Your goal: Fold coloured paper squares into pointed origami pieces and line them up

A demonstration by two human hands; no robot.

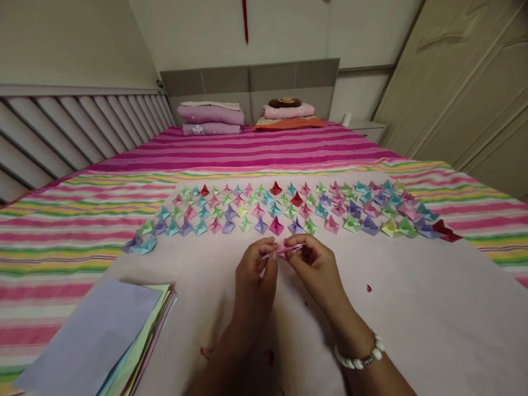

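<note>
Between my two hands is a small pink folded paper boat [284, 250], partly covered by my fingers. My left hand [258, 269] pinches its left side with thumb and fingertips. On the other side, my right hand [315, 264] grips it between thumb and forefinger; a white beaded bracelet [359, 357] circles that wrist. Just beyond my fingers stand several rows of folded paper boats in many colours, among them a magenta boat [276, 225] and a dark red boat [445, 231]. All of these rest on a pale sheet [412, 308].
At the lower left lies a stack of coloured paper [94, 330], lilac on top. Red scraps, one a small red scrap [368, 287], lie on the sheet. Beneath is a striped bedspread [45, 258]. Folded bedding [212, 115] sits by the headboard [223, 80]; a slatted rail [78, 129] runs along the left.
</note>
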